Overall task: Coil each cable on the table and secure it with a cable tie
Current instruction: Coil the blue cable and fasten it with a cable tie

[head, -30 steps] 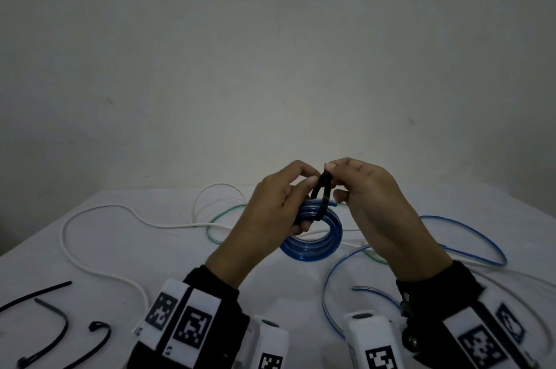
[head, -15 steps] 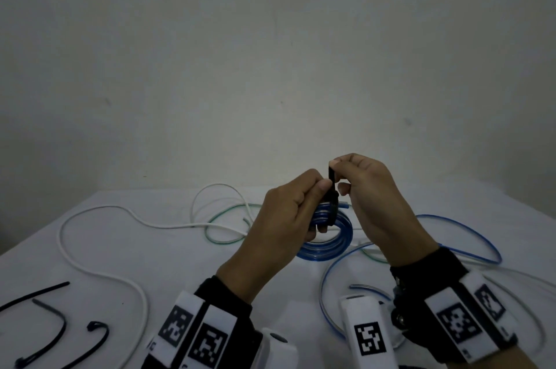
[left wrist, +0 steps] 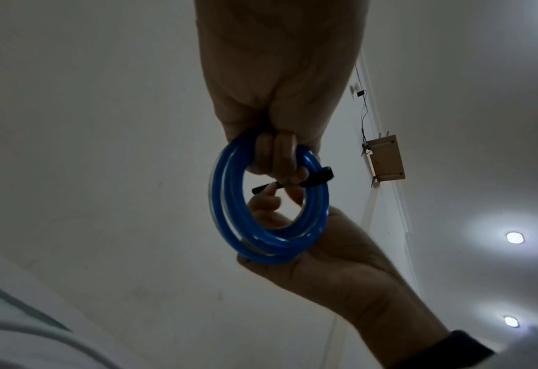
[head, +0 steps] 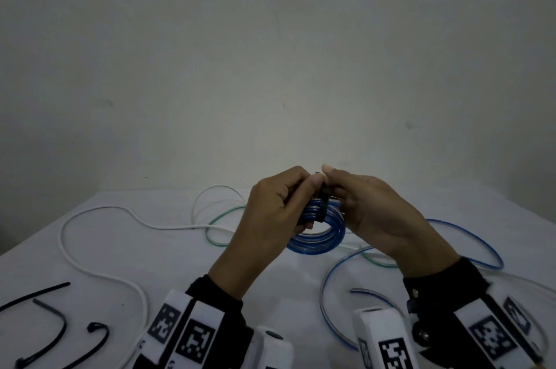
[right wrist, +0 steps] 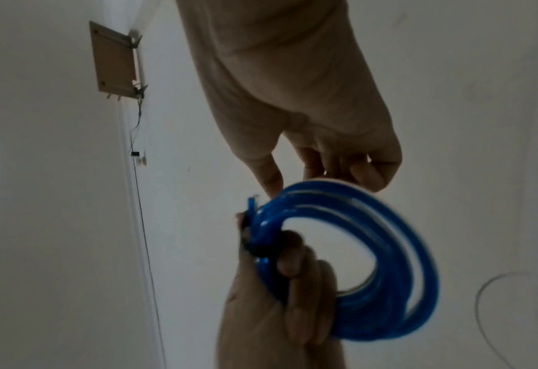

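**Both hands work a black tie on a blue coil above the table**

The left hand (head: 270,215) curls its fingers (left wrist: 277,159) around the coiled translucent blue plastic cable (head: 319,236), gripping the bundle where a black plastic cable tie (head: 322,206) wraps across its loops. The right hand (head: 379,218) meets it from the other side, thumb and forefinger pinching the tie's upper end. The coil hangs in the air between both hands, above the white table (head: 150,251). Below it lie a loose thin blue cable (head: 469,228), a green cable (head: 222,216) and a long white cable (head: 99,274). Three spare black cable ties (head: 51,335) rest near the table's left front corner.
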